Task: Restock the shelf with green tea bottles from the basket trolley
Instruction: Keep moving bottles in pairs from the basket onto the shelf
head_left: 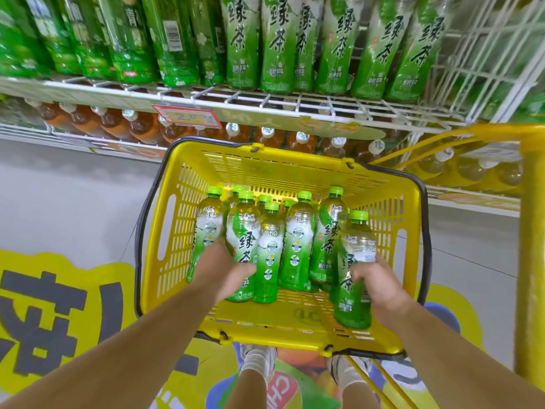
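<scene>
Green tea bottles (298,246) stand in the basket (265,169), left hand (224,268) and right hand (376,283) each gripping one; we recommend lifting straight up, clear of neighbours.

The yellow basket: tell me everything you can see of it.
The yellow basket looks like moulded plastic, with slotted walls, grip holes in its side walls and dark handles folded down along its rim. It sits level, seemingly on the yellow trolley frame, before the shelf. Upright green tea bottles crowd its middle and far part; its near floor is bare. The left hand grips the front-left bottle inside it; the right hand grips the near-right bottle.
</scene>
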The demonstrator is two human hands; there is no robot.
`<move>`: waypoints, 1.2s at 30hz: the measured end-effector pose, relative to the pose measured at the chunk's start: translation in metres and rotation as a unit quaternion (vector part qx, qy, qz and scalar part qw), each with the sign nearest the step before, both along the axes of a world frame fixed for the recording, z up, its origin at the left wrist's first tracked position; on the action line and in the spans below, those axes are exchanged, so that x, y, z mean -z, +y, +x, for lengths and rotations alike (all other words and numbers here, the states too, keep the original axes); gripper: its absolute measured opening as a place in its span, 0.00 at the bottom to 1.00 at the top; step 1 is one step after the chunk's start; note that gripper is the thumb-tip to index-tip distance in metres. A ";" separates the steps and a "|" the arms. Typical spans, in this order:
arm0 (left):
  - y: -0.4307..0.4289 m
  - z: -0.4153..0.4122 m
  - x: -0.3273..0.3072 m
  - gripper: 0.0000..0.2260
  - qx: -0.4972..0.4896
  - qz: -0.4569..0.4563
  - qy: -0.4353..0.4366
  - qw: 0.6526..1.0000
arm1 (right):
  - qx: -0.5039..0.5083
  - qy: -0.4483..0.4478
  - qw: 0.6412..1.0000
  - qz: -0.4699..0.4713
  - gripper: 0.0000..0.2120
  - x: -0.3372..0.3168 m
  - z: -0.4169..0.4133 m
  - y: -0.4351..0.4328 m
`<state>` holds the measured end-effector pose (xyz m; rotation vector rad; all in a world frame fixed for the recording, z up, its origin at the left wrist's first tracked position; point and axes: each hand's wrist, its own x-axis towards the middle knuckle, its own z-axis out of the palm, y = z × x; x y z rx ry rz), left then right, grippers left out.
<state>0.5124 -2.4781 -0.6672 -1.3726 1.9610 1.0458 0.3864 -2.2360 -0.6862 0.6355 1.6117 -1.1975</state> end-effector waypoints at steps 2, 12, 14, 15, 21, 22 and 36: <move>0.003 -0.001 -0.005 0.20 -0.005 0.033 0.021 0.999 | 0.017 -0.009 0.999 -0.032 0.45 -0.003 -0.001 0.004; 0.023 -0.011 -0.019 0.20 -0.038 0.137 0.072 0.987 | -0.043 -0.012 0.995 -0.089 0.61 -0.018 -0.008 -0.009; 0.024 -0.013 -0.025 0.22 -0.047 0.148 0.079 0.985 | -0.038 -0.004 0.994 -0.101 0.49 -0.027 -0.012 -0.013; 0.025 -0.014 -0.027 0.23 -0.051 0.151 0.083 0.984 | -0.034 0.000 0.994 -0.107 0.41 -0.030 -0.014 -0.014; 0.029 -0.023 -0.052 0.17 -0.067 0.153 0.110 0.980 | -0.029 0.054 0.993 -0.099 0.28 -0.050 -0.019 -0.018; 0.031 -0.025 -0.058 0.19 -0.064 0.153 0.112 0.980 | -0.030 0.060 0.993 -0.099 0.23 -0.055 -0.019 -0.019; 0.030 -0.052 -0.191 0.21 -0.014 0.126 0.170 0.977 | -0.011 0.116 0.985 -0.130 0.28 -0.176 -0.032 -0.020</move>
